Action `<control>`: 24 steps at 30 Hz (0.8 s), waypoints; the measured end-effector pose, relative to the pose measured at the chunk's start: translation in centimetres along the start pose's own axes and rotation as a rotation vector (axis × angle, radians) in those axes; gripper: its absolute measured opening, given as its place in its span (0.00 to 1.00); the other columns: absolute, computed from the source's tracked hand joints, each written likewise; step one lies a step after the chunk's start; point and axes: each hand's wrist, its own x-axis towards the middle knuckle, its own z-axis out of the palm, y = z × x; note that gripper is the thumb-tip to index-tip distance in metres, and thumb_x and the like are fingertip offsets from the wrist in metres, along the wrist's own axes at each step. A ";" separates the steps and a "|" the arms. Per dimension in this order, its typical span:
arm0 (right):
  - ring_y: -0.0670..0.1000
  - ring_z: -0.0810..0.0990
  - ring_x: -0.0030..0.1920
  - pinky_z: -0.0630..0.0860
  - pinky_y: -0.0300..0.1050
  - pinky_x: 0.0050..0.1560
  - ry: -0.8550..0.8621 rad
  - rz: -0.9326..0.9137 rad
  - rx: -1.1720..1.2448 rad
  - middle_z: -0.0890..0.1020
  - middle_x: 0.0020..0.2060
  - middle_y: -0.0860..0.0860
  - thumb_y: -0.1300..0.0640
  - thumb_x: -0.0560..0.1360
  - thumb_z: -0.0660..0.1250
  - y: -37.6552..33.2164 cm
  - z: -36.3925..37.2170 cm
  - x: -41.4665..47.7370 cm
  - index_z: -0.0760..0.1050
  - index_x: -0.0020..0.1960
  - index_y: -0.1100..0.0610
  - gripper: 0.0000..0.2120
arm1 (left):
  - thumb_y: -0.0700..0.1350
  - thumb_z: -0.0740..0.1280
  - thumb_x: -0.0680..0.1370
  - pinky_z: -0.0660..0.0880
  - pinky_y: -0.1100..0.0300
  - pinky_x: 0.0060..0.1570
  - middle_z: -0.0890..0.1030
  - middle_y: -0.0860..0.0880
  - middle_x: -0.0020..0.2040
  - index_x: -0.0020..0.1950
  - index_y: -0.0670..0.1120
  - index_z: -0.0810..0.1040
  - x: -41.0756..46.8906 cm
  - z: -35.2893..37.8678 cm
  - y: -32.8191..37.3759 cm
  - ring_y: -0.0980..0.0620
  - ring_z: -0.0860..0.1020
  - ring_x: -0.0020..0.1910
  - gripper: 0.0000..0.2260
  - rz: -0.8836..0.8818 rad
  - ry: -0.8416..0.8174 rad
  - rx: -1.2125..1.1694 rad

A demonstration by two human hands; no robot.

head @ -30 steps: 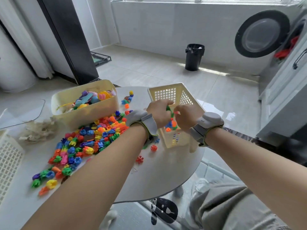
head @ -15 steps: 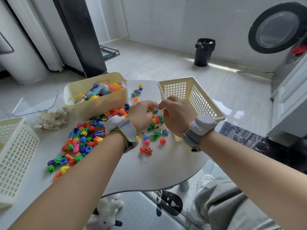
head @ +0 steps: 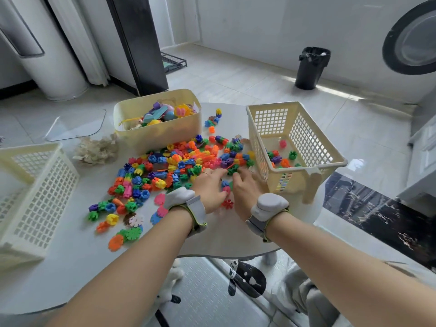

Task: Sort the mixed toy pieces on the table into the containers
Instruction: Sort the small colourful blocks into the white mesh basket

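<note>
Finding: both hands are down at the near right fringe of the toy pieces (head: 174, 166), which are heaped across the middle of the table (head: 224, 234).

My left hand (head: 210, 187) lies low with its fingers stretched forward onto the pieces; nothing is seen gripped. My right hand (head: 247, 188) has its fingertips down among the pieces. Blur prevents me telling whether they pinch one.

Governing relation: the loose pieces lie directly ahead and to the left of both hands. The right mesh basket (head: 306, 138), near the table's right edge, stands just beside my right hand, so that hand is the nearer for a drop. The pieces are stubby, with no marked long axis.

Count: three containers, namely the right mesh basket, the left mesh basket (head: 42, 197) at the left edge, and one solid tub (head: 160, 135) at the far edge. The right basket holds a handful of pieces. Those on the table are too many to count.
</note>
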 end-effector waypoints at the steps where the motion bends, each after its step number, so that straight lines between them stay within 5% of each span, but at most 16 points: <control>1: 0.60 0.75 0.55 0.70 0.49 0.52 0.014 0.015 -0.015 0.76 0.56 0.59 0.61 0.73 0.61 -0.1 0.2 0.2 0.73 0.58 0.62 0.14 | 0.45 0.65 0.76 0.67 0.55 0.61 0.68 0.42 0.66 0.73 0.50 0.64 0.1 0.3 -0.2 0.42 0.69 0.65 0.25 -0.002 -0.001 0.011; 3: 0.59 0.79 0.43 0.74 0.45 0.43 0.079 0.026 -0.031 0.80 0.43 0.58 0.58 0.64 0.71 -0.2 0.6 0.6 0.79 0.47 0.61 0.12 | 0.45 0.64 0.76 0.69 0.53 0.61 0.68 0.43 0.65 0.71 0.50 0.67 0.2 0.9 -0.3 0.42 0.69 0.64 0.23 0.011 0.003 0.031; 7: 0.62 0.76 0.53 0.71 0.52 0.53 -0.023 0.002 -0.006 0.76 0.53 0.62 0.61 0.72 0.63 -0.2 1.1 1.3 0.75 0.53 0.63 0.12 | 0.43 0.64 0.75 0.70 0.49 0.59 0.67 0.42 0.62 0.68 0.47 0.71 0.7 1.7 -0.2 0.40 0.70 0.60 0.20 0.044 0.020 0.066; 11: 0.58 0.76 0.25 0.72 0.41 0.27 0.042 0.007 0.030 0.76 0.25 0.57 0.63 0.43 0.79 -0.2 0.5 1.7 0.75 0.24 0.59 0.15 | 0.40 0.62 0.75 0.71 0.51 0.48 0.67 0.41 0.56 0.57 0.41 0.74 1.0 1.7 0.2 0.40 0.71 0.53 0.11 0.052 0.046 0.112; 13: 0.61 0.78 0.34 0.73 0.45 0.34 0.020 0.002 0.023 0.78 0.35 0.62 0.64 0.55 0.77 -0.3 -0.1 1.4 0.78 0.33 0.64 0.11 | 0.38 0.62 0.75 0.69 0.52 0.44 0.66 0.41 0.55 0.55 0.41 0.73 1.1 1.7 0.3 0.42 0.70 0.48 0.09 0.035 0.040 0.135; 15: 0.62 0.74 0.53 0.69 0.49 0.49 -0.034 0.007 0.049 0.74 0.54 0.63 0.63 0.73 0.63 -0.1 0.1 1.4 0.75 0.52 0.65 0.10 | 0.39 0.62 0.75 0.70 0.53 0.42 0.65 0.42 0.54 0.55 0.41 0.72 1.2 1.5 0.2 0.44 0.69 0.44 0.10 0.026 0.024 0.138; 17: 0.61 0.71 0.59 0.67 0.49 0.54 -0.029 0.008 0.056 0.71 0.60 0.60 0.60 0.76 0.58 0.2 0.3 1.6 0.71 0.59 0.62 0.13 | 0.41 0.63 0.75 0.69 0.53 0.40 0.63 0.44 0.51 0.55 0.41 0.73 1.3 1.4 0.0 0.44 0.70 0.44 0.10 0.031 0.028 0.117; 21: 0.60 0.72 0.57 0.66 0.47 0.49 -0.008 -0.036 0.062 0.74 0.57 0.60 0.61 0.76 0.58 0.4 0.1 1.4 0.72 0.59 0.61 0.13 | 0.42 0.65 0.74 0.70 0.53 0.41 0.61 0.47 0.49 0.54 0.42 0.73 1.2 1.3 -0.2 0.42 0.72 0.46 0.10 0.026 0.025 0.084; 24: 0.64 0.78 0.44 0.63 0.47 0.37 0.021 -0.082 0.114 0.77 0.42 0.63 0.70 0.67 0.66 0.3 0.2 0.9 0.77 0.46 0.64 0.08 | 0.40 0.66 0.72 0.73 0.54 0.43 0.63 0.48 0.49 0.52 0.44 0.75 0.9 0.8 -0.4 0.43 0.73 0.47 0.09 0.011 0.079 0.017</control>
